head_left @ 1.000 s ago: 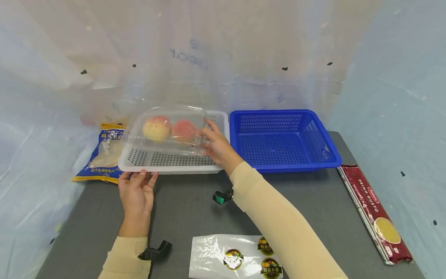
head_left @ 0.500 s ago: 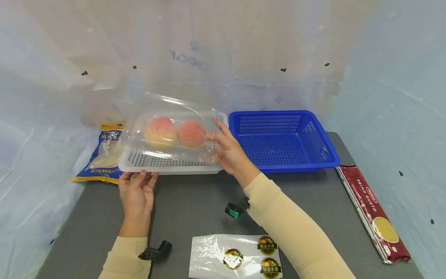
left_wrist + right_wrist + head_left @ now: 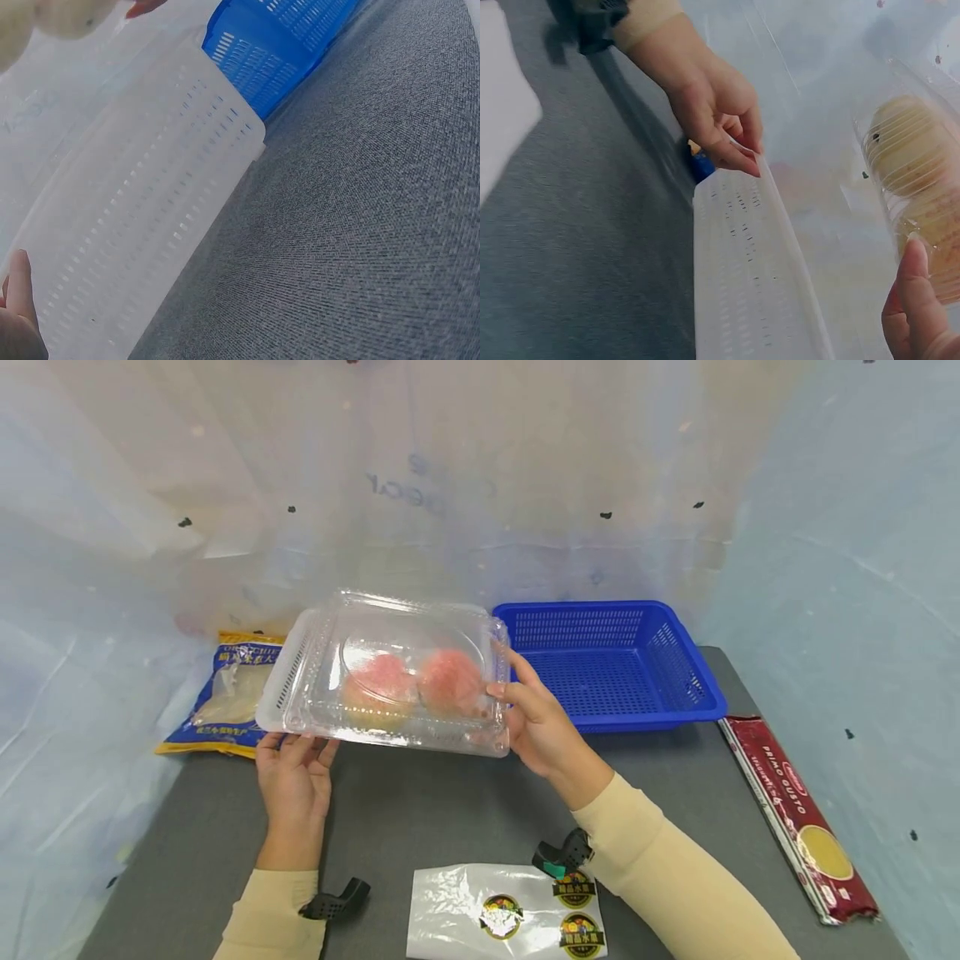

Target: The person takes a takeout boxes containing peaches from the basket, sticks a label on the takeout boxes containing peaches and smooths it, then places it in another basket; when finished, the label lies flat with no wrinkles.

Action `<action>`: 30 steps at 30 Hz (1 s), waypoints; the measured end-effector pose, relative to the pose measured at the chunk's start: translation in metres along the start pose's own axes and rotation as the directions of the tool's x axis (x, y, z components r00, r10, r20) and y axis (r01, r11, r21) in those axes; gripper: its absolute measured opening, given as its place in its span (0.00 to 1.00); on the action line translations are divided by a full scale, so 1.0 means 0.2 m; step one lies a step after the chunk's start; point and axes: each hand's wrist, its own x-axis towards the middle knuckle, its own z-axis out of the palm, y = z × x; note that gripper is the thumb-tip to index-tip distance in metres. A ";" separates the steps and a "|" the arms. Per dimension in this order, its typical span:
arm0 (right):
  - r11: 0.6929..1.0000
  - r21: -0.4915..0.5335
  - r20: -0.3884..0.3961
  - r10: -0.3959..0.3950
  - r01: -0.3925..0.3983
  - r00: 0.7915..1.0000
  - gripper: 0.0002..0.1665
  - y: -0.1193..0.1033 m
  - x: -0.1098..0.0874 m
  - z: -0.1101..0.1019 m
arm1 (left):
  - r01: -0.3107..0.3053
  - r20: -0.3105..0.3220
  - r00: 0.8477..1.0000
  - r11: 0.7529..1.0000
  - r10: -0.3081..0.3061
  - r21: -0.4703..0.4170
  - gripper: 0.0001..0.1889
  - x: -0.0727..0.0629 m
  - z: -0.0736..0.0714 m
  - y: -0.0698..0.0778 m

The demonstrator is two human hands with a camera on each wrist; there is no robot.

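My right hand (image 3: 546, 735) grips the right end of a clear plastic clamshell box (image 3: 412, 631), thumb on top. Inside lie two peaches (image 3: 450, 683), pink and yellow. The box is tilted and hangs over the white perforated basket (image 3: 277, 697), hiding most of it in the head view. In the right wrist view, the box shows well above the basket wall (image 3: 742, 262). My left hand (image 3: 295, 789) is at the basket's front left, its fingers pinching the rim, as the right wrist view shows (image 3: 712, 112).
A blue perforated basket (image 3: 600, 681) stands right of the white one. At the far right lies a red spaghetti pack (image 3: 802, 818), at the left a blue and yellow bag (image 3: 232, 693). A white sheet with round fruit stickers (image 3: 450, 910) lies in front. Plastic sheeting (image 3: 480, 527) encloses the table.
My right hand has drawn the clamshell box with the peaches to the right and nearer to me, tipping its top into view. The left hand has stayed at the white basket's rim.
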 end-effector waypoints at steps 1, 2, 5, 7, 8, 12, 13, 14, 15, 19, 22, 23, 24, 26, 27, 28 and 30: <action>1.000 0.003 0.005 0.000 0.000 1.000 0.47 0.00 -0.02 -0.01 | -0.002 -0.001 1.000 1.000 0.002 0.004 0.30 0.00 0.00 0.00; 1.000 0.007 0.011 -0.001 0.001 1.000 0.47 0.00 -0.05 -0.02 | -0.004 -0.004 1.000 1.000 0.004 0.001 0.30 0.00 0.00 0.00; 1.000 0.017 0.030 0.011 -0.011 1.000 0.47 0.01 -0.12 -0.05 | -0.020 -0.007 1.000 1.000 0.020 -0.021 0.29 0.00 0.01 0.00; 1.000 0.012 0.041 0.025 -0.026 0.999 0.46 0.01 -0.17 -0.08 | -0.037 0.002 0.999 0.999 0.037 -0.019 0.29 0.00 0.00 0.00; 0.999 0.008 0.045 0.033 -0.034 0.998 0.46 0.01 -0.19 -0.09 | -0.041 0.003 0.999 0.999 0.041 -0.015 0.29 0.00 0.00 0.00; 0.998 -0.015 0.056 0.056 -0.055 0.997 0.46 0.01 -0.29 -0.15 | -0.033 0.019 0.999 0.999 0.033 0.005 0.32 0.00 0.00 0.00; 0.998 -0.019 0.058 0.060 -0.059 0.997 0.46 0.02 -0.31 -0.16 | -0.024 0.021 1.000 1.000 0.024 -0.002 0.33 -0.01 0.00 0.00; 0.998 -0.019 0.061 0.062 -0.061 0.996 0.45 0.02 -0.33 -0.18 | -0.014 0.024 1.000 1.000 0.015 -0.012 0.33 -0.01 0.00 0.00; 0.998 -0.019 0.066 0.065 -0.064 0.996 0.45 0.02 -0.36 -0.20 | -0.007 0.029 1.000 1.000 0.008 -0.024 0.34 -0.01 0.00 0.00; 0.997 -0.020 0.093 0.076 -0.074 0.993 0.45 0.04 -0.46 -0.27 | -0.004 0.047 0.999 0.999 0.006 -0.035 0.33 -0.01 0.00 -0.01; 0.996 -0.031 0.113 0.086 -0.083 0.990 0.44 0.04 -0.54 -0.32 | -0.012 0.050 0.999 1.000 0.013 -0.010 0.33 -0.01 0.00 -0.01; 0.996 -0.033 0.122 0.088 -0.085 0.989 0.43 0.05 -0.56 -0.34 | -0.015 0.051 0.999 1.000 0.015 0.005 0.33 -0.01 0.00 -0.01; 0.996 -0.033 0.128 0.092 -0.088 0.987 0.42 0.05 -0.59 -0.36 | -0.015 0.052 0.999 1.000 0.014 0.016 0.33 -0.02 0.00 -0.01; 0.995 -0.028 0.139 0.098 -0.095 0.985 0.41 0.06 -0.64 -0.39 | -0.008 0.047 0.999 1.000 0.007 0.016 0.34 -0.02 0.00 -0.01; 0.995 -0.024 0.147 0.100 -0.098 0.984 0.41 0.06 -0.66 -0.41 | -0.006 0.044 0.999 1.000 0.005 0.016 0.34 -0.02 0.00 -0.01; 0.995 -0.021 0.153 0.102 -0.100 0.983 0.41 0.07 -0.68 -0.42 | -0.005 0.041 0.999 1.000 0.005 0.016 0.34 -0.02 0.00 -0.01; 0.994 -0.020 0.157 0.108 -0.106 0.982 0.41 0.08 -0.71 -0.45 | 0.002 0.030 1.000 1.000 -0.002 -0.004 0.34 -0.01 0.01 0.00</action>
